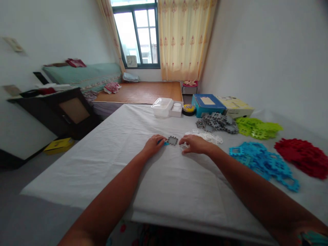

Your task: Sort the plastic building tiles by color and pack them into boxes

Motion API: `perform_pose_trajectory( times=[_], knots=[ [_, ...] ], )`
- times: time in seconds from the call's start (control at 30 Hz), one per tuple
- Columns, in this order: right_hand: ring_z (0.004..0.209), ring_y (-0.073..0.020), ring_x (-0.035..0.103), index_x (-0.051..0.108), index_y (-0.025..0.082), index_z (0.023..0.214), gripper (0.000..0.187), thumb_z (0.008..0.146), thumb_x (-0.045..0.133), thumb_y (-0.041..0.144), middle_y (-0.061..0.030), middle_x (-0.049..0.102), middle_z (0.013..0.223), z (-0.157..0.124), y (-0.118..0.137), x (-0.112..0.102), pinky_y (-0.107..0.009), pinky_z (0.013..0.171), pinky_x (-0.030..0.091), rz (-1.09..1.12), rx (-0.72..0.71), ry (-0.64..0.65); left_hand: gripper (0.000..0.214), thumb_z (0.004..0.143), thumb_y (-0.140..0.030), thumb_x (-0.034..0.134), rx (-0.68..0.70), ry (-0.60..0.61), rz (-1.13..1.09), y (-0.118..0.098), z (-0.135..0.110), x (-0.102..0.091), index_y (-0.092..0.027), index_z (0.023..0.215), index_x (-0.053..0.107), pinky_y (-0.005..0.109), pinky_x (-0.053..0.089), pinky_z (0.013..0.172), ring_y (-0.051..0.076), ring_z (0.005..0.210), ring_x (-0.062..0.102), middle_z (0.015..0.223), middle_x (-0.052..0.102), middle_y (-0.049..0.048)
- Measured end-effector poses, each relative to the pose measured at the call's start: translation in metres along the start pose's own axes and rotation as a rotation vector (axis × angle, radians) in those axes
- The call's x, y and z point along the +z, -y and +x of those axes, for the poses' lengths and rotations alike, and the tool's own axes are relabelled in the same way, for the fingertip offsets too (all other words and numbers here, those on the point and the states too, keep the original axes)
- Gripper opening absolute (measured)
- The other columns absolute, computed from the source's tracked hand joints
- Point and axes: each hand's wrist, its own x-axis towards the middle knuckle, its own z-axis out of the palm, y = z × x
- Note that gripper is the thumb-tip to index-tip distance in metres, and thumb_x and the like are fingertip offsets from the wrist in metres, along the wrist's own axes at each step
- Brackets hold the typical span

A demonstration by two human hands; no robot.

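My left hand is closed on a small blue interlocking piece, mostly covered by the fingers. Right beside it is a grey square interlocking tile with notched edges; whether it is joined to the blue piece I cannot tell. My right hand, on the other side of the grey tile, has its fingers curled round a white interlocking piece. Just behind that hand lies a loose pile of white pieces on the white cloth.
To the right are piles of grey, lime green, blue and red pieces. Along the back stand a clear plastic box, a white tray, a round yellow-and-black tin, a blue box and a yellow box.
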Motion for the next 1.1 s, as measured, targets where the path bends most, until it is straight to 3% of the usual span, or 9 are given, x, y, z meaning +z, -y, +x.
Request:
perform_pose_trajectory(
  times=[0.13, 0.23, 0.33, 0.43, 0.53, 0.63, 0.77, 0.97, 1.1],
  knots=[
    [0.09, -0.0199, 0.063, 0.071, 0.02, 0.101, 0.027, 0.077, 0.071, 0.032, -0.0072, 0.068, 0.098, -0.009, 0.002, 0.008, -0.026, 0.077, 0.043, -0.114, -0.024, -0.006, 0.034, 0.092, -0.035, 0.043, -0.075, -0.041, -0.018, 0.0, 0.0, -0.001, -0.021, 0.101, 0.072, 0.032, 0.045, 0.095, 0.02, 0.1, 0.062, 0.102, 0.071, 0.0055],
    [0.089, -0.0192, 0.062, 0.07, 0.02, 0.103, 0.022, 0.085, 0.059, 0.026, -0.007, 0.069, 0.098, -0.015, 0.002, 0.01, -0.026, 0.078, 0.042, -0.18, -0.037, -0.094, 0.036, 0.091, -0.036, 0.042, -0.102, -0.049, -0.043, 0.001, 0.002, -0.002, -0.02, 0.102, 0.072, 0.032, 0.046, 0.094, 0.02, 0.099, 0.063, 0.102, 0.071, 0.0062],
    [0.092, -0.0194, 0.061, 0.068, 0.02, 0.106, 0.026, 0.09, 0.048, 0.021, -0.0077, 0.069, 0.1, -0.017, -0.003, 0.009, -0.027, 0.079, 0.042, -0.242, 0.067, -0.237, 0.037, 0.091, -0.038, 0.042, -0.128, -0.075, -0.077, 0.005, 0.003, -0.003, -0.018, 0.103, 0.072, 0.032, 0.046, 0.093, 0.021, 0.098, 0.063, 0.103, 0.071, 0.0069],
    [0.097, -0.0218, 0.059, 0.067, 0.018, 0.105, 0.024, 0.089, 0.049, 0.019, -0.0094, 0.068, 0.105, -0.018, -0.017, 0.004, -0.03, 0.081, 0.042, -0.278, 0.192, -0.358, 0.04, 0.09, -0.04, 0.044, -0.138, -0.08, -0.127, 0.003, 0.002, -0.003, -0.017, 0.104, 0.072, 0.035, 0.046, 0.094, 0.023, 0.1, 0.063, 0.104, 0.071, 0.0088],
    [0.102, -0.0244, 0.056, 0.068, 0.018, 0.103, 0.023, 0.088, 0.051, 0.018, -0.0106, 0.066, 0.11, -0.018, -0.029, 0.003, -0.034, 0.086, 0.043, -0.28, 0.216, -0.444, 0.042, 0.089, -0.046, 0.047, -0.097, -0.024, -0.276, -0.008, 0.0, -0.001, -0.017, 0.109, 0.071, 0.038, 0.045, 0.097, 0.024, 0.103, 0.063, 0.109, 0.07, 0.0095],
    [0.104, -0.0236, 0.055, 0.066, 0.018, 0.106, 0.024, 0.089, 0.05, 0.017, -0.0097, 0.065, 0.114, -0.016, -0.029, 0.007, -0.036, 0.091, 0.043, -0.205, 0.136, -0.5, 0.047, 0.092, -0.051, 0.043, -0.058, 0.031, -0.524, -0.02, -0.002, 0.003, -0.02, 0.119, 0.066, 0.038, 0.043, 0.102, 0.024, 0.114, 0.059, 0.121, 0.066, 0.0079],
    [0.102, -0.0221, 0.056, 0.066, 0.018, 0.107, 0.025, 0.09, 0.048, 0.014, -0.0083, 0.067, 0.108, -0.012, -0.015, 0.016, -0.037, 0.092, 0.044, -0.096, -0.01, -0.524, 0.051, 0.093, -0.054, 0.04, -0.149, -0.05, -0.692, -0.023, 0.0, 0.004, -0.017, 0.12, 0.064, 0.04, 0.042, 0.104, 0.024, 0.123, 0.054, 0.128, 0.062, 0.0103],
    [0.098, -0.0209, 0.056, 0.065, 0.02, 0.113, 0.025, 0.089, 0.058, 0.024, -0.0083, 0.067, 0.112, -0.004, 0.008, 0.037, -0.036, 0.09, 0.046, -0.049, -0.279, -0.36, 0.048, 0.089, -0.053, 0.045, -0.253, -0.113, -0.695, -0.015, -0.001, -0.001, -0.016, 0.11, 0.068, 0.04, 0.045, 0.1, 0.025, 0.117, 0.057, 0.12, 0.067, 0.0118],
    [0.093, -0.0188, 0.058, 0.068, 0.02, 0.103, 0.016, 0.089, 0.059, 0.021, -0.0079, 0.068, 0.106, -0.002, 0.014, 0.043, -0.033, 0.086, 0.047, -0.078, -0.32, -0.31, 0.047, 0.088, -0.052, 0.047, -0.233, -0.101, -0.631, -0.011, 0.0, 0.003, -0.015, 0.107, 0.07, 0.039, 0.046, 0.098, 0.025, 0.113, 0.06, 0.116, 0.069, 0.0111]
  ],
)
